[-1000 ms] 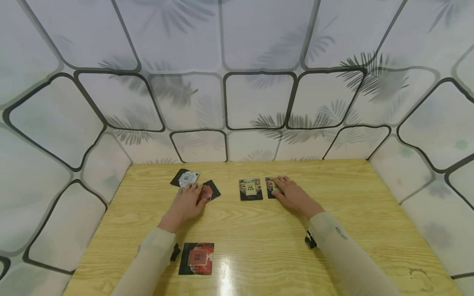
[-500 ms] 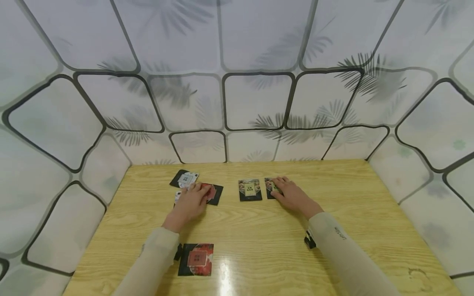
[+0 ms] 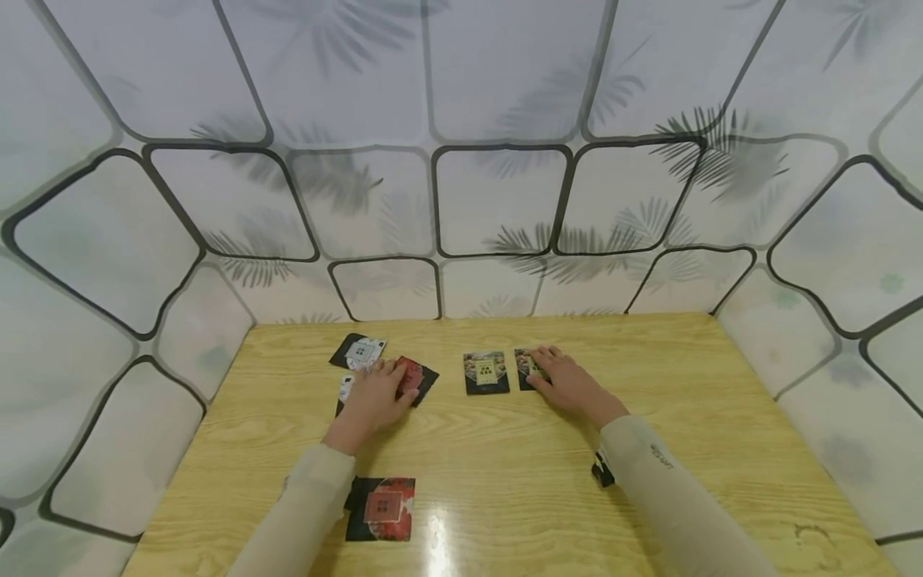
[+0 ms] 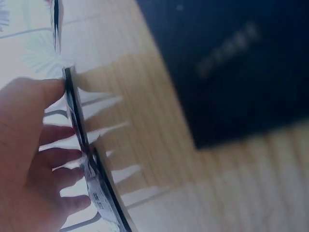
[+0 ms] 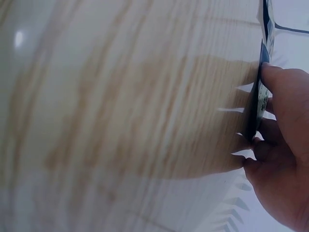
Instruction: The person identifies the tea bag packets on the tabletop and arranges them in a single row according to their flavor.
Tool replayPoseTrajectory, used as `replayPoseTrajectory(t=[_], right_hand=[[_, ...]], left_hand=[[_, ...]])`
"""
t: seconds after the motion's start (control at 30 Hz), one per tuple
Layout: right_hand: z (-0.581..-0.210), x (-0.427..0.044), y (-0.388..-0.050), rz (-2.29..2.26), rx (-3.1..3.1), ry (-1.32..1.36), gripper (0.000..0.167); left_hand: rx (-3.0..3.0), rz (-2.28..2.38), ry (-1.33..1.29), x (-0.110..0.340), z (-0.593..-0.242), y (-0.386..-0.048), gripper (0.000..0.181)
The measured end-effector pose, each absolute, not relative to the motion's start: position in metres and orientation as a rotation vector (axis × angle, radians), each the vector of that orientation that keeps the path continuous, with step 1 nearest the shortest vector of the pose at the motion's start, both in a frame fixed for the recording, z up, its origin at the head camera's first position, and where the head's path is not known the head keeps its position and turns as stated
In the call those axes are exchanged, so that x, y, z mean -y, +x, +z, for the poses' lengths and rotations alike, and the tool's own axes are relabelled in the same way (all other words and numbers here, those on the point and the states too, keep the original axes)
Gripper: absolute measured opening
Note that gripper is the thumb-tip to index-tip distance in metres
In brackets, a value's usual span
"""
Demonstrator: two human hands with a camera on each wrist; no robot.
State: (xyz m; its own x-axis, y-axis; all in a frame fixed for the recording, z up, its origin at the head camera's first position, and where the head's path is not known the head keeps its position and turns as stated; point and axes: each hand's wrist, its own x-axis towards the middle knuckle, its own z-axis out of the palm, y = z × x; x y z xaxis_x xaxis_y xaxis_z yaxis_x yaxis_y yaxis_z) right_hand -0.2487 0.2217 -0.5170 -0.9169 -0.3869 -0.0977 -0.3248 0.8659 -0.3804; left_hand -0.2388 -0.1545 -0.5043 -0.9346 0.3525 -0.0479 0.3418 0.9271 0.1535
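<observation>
In the head view, my left hand [image 3: 373, 401] rests on a red-and-black flat packet [image 3: 416, 377], which lies at a slant. Part of a white-and-black packet [image 3: 346, 389] shows beside that hand; the rest is covered. My right hand [image 3: 573, 385] lies over a green-labelled black packet [image 3: 522, 370] and hides its right side. The left wrist view has the fingertips and thumb touching the packet [image 4: 75, 106] from above. In the right wrist view, the thumb and fingertips touch the other packet [image 5: 257, 104], flat on the table.
A second green-labelled packet [image 3: 486, 373] lies between the hands. Another white-and-black packet [image 3: 358, 351] is at the back left. Nearer me, a larger red-and-black packet [image 3: 382, 510] lies by the left sleeve. Patterned fabric walls [image 3: 497, 280] border the wooden table [image 3: 490, 449].
My left hand has shifted slightly right, and the red packet under it has moved right and turned. More of the white packet beside it shows. The right hand stays on its packet.
</observation>
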Motion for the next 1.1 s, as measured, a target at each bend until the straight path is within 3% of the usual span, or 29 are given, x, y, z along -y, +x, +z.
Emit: replayPoseTrajectory(t=[0.13,0.43,0.8,1.1], right_hand=[[-0.518,-0.222,-0.249,-0.54,-2.868,-0.543,0.064],[-0.517,-0.221,-0.248,-0.543,-2.865,-0.55,0.064],[-0.519,-0.222,-0.249,-0.545,-2.867,-0.546,0.064],[-0.518,-0.221,-0.248,-0.558,-2.857,-0.527,0.064]], left_hand=[[-2.961,0.269,0.553,0.156,-0.506,-0.237,0.061],[-2.969,0.298,0.537,0.155,-0.507,-0.235,0.072],[-2.935,0.297,0.582,0.154,-0.5,-0.234,0.057],[-2.911,0.286,0.632,0.145,-0.498,-0.234,0.055]])
